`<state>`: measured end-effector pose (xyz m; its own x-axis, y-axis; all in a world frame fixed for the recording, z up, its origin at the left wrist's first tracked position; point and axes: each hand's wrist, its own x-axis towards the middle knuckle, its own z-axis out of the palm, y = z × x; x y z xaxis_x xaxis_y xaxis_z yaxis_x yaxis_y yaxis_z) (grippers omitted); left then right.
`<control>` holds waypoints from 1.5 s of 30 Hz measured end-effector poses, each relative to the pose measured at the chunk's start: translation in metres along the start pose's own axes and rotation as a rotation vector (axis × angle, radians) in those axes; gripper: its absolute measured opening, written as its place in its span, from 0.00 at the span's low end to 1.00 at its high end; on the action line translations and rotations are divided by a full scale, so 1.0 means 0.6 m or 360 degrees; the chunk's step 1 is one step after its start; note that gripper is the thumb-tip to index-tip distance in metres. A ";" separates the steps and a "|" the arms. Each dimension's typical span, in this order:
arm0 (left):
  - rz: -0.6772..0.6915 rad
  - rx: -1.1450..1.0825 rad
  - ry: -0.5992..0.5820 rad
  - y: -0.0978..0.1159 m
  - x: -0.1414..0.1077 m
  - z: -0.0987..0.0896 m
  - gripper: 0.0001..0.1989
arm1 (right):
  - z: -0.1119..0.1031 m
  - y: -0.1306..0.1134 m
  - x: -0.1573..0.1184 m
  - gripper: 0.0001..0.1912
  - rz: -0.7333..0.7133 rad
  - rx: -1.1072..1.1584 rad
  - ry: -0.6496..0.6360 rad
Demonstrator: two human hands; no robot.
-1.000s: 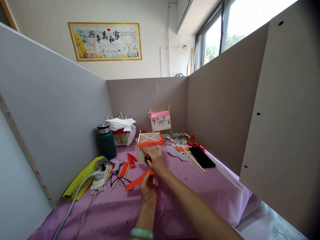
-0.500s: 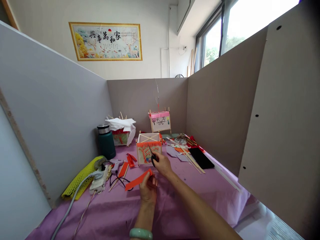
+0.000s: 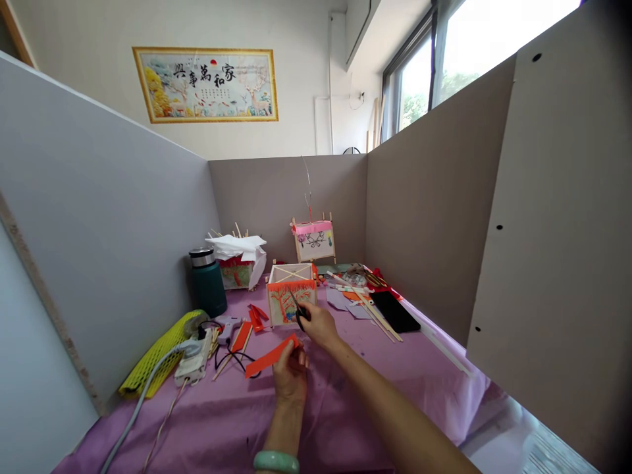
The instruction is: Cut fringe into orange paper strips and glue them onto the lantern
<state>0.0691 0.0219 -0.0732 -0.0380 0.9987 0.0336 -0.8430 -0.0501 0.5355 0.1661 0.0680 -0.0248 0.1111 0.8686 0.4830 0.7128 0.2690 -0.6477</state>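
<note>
My left hand [image 3: 290, 368] pinches one end of a flat orange paper strip [image 3: 266, 359] between thumb and fingers; the strip slants down to the left. Black-handled scissors [image 3: 299, 315] are in my right hand [image 3: 318, 324], their blades pointing up and away from me, above the strip and apart from it. Just behind the blades stands a box-shaped paper lantern [image 3: 281, 304] on a thin wooden frame, with an orange fringe along its top edge and a painted tree on its front. A second orange strip [image 3: 241, 336] lies on the table to the left.
A green bottle [image 3: 208, 286], power strip [image 3: 191, 364] with cables and glue gun [image 3: 230, 328] sit at left. Another lantern [image 3: 315, 241] stands at the back. Wooden sticks [image 3: 378, 316] and a black phone [image 3: 395, 312] lie at right. Grey partitions [image 3: 289, 191] enclose the purple-covered table [image 3: 355, 395].
The whole view has shifted slightly. Both hands keep nearly the same pose, the left on the orange strip and the right on the scissors.
</note>
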 end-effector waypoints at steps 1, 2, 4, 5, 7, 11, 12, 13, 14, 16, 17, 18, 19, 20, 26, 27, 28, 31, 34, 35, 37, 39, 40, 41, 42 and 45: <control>-0.0004 -0.0003 0.0003 0.001 -0.001 0.001 0.09 | 0.002 -0.003 0.001 0.17 -0.0014 -0.0029 -0.0032; -0.0007 -0.0005 0.0004 0.001 -0.001 0.001 0.09 | 0.004 -0.004 0.001 0.17 -0.0033 -0.0052 -0.0062; -0.0013 -0.0006 0.0003 0.002 -0.002 0.002 0.10 | 0.006 -0.004 0.000 0.17 -0.0083 -0.0068 -0.0101; -0.0013 -0.0006 0.0001 0.002 -0.001 0.002 0.10 | 0.007 -0.002 -0.001 0.18 -0.0100 -0.0068 -0.0103; -0.0015 -0.0011 -0.0006 0.002 -0.001 0.002 0.10 | 0.006 0.001 -0.004 0.18 -0.0103 -0.0086 -0.0080; -0.0031 -0.0034 0.0001 0.002 0.000 0.002 0.10 | -0.001 0.004 -0.009 0.17 -0.0079 -0.0181 -0.0124; -0.0034 -0.0038 0.0007 0.002 -0.001 0.002 0.10 | -0.003 0.004 -0.009 0.17 -0.0090 -0.0187 -0.0152; -0.0035 -0.0036 0.0011 0.003 -0.001 0.002 0.10 | -0.006 0.003 -0.009 0.17 -0.0103 -0.0179 -0.0166; -0.0034 -0.0032 0.0011 0.003 -0.002 0.003 0.10 | -0.008 0.002 -0.009 0.17 -0.0111 -0.0159 -0.0159; -0.0030 -0.0020 0.0000 0.003 -0.003 0.003 0.10 | -0.012 0.001 -0.008 0.17 -0.0078 -0.0114 -0.0110; -0.0026 -0.0015 -0.0004 0.003 -0.003 0.003 0.10 | -0.014 0.002 -0.008 0.17 -0.0040 -0.0099 -0.0088; -0.0019 -0.0012 -0.0006 0.003 -0.003 0.003 0.10 | -0.016 0.003 -0.008 0.17 0.0001 -0.0093 -0.0073; -0.0012 -0.0010 -0.0005 0.002 -0.002 0.002 0.10 | -0.017 0.005 -0.008 0.17 0.0039 -0.0094 -0.0067; -0.0006 -0.0007 -0.0004 0.002 -0.002 0.002 0.10 | -0.018 0.007 -0.009 0.17 0.0067 -0.0098 -0.0064; 0.0010 0.0015 -0.0028 0.000 0.001 0.000 0.10 | -0.018 0.025 -0.016 0.18 0.0017 -0.0043 -0.0013; 0.0011 0.0015 -0.0030 0.000 0.001 0.000 0.10 | -0.019 0.027 -0.016 0.18 0.0035 -0.0039 0.0012; 0.0011 0.0013 -0.0029 0.000 0.001 0.000 0.10 | -0.020 0.028 -0.016 0.17 0.0071 -0.0039 0.0037; 0.0005 0.0003 -0.0018 0.001 0.001 0.001 0.10 | -0.027 0.033 -0.017 0.17 0.0171 -0.0015 0.0094; -0.0005 -0.0002 -0.0017 0.001 0.001 0.002 0.10 | -0.034 0.044 -0.025 0.18 0.0184 0.0016 0.0108; -0.0011 -0.0004 -0.0018 0.001 0.001 0.002 0.10 | -0.035 0.048 -0.029 0.18 0.0194 0.0014 0.0110; -0.0022 -0.0004 -0.0022 0.001 0.001 0.002 0.10 | -0.037 0.057 -0.038 0.18 0.0217 0.0010 0.0118; -0.0028 0.0010 -0.0025 -0.001 0.001 0.002 0.10 | -0.039 0.065 -0.047 0.19 0.0207 0.0036 0.0144; -0.0022 0.0030 -0.0021 -0.003 0.002 0.002 0.10 | -0.039 0.069 -0.051 0.19 0.0200 0.0057 0.0163; 0.0002 0.0057 -0.0012 -0.004 0.003 0.001 0.11 | -0.040 0.073 -0.055 0.20 0.0200 0.0075 0.0179; 0.0039 0.0095 0.0002 -0.005 0.007 0.000 0.11 | -0.041 0.078 -0.058 0.20 0.0204 0.0088 0.0188; 0.0201 0.0287 0.0124 0.002 0.028 -0.007 0.12 | -0.041 0.093 -0.062 0.22 0.0233 0.0111 0.0225</control>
<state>0.0652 0.0385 -0.0752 -0.1843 0.9817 0.0481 -0.7196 -0.1681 0.6737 0.2186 0.0402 -0.0645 0.3095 0.8347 0.4555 0.6327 0.1768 -0.7539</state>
